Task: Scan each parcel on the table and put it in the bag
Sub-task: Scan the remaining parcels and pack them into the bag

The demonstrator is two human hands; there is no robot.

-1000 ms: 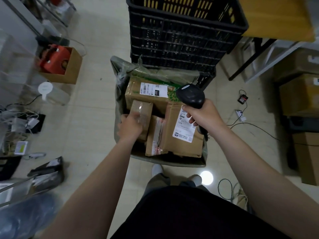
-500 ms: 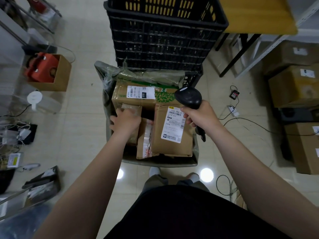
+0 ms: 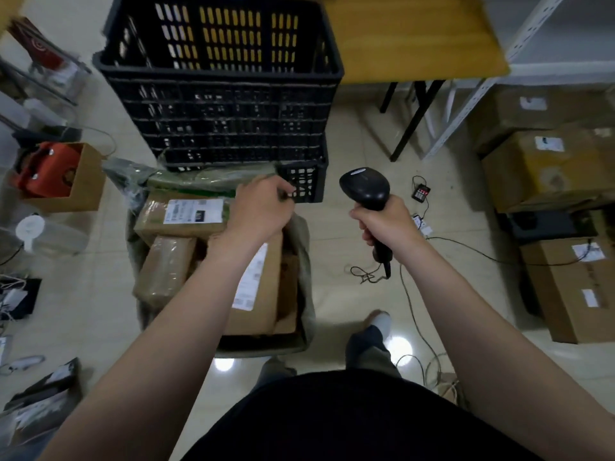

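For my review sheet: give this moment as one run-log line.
left hand: over bag far rim, fingers curled, grip unclear | right hand: holds scanner, off to bag's right | parcels: several inside bag

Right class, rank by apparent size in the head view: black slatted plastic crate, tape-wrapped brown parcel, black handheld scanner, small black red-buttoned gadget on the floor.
1. black slatted plastic crate
2. tape-wrapped brown parcel and black handheld scanner: too close to rank; the right hand hides its handle
3. small black red-buttoned gadget
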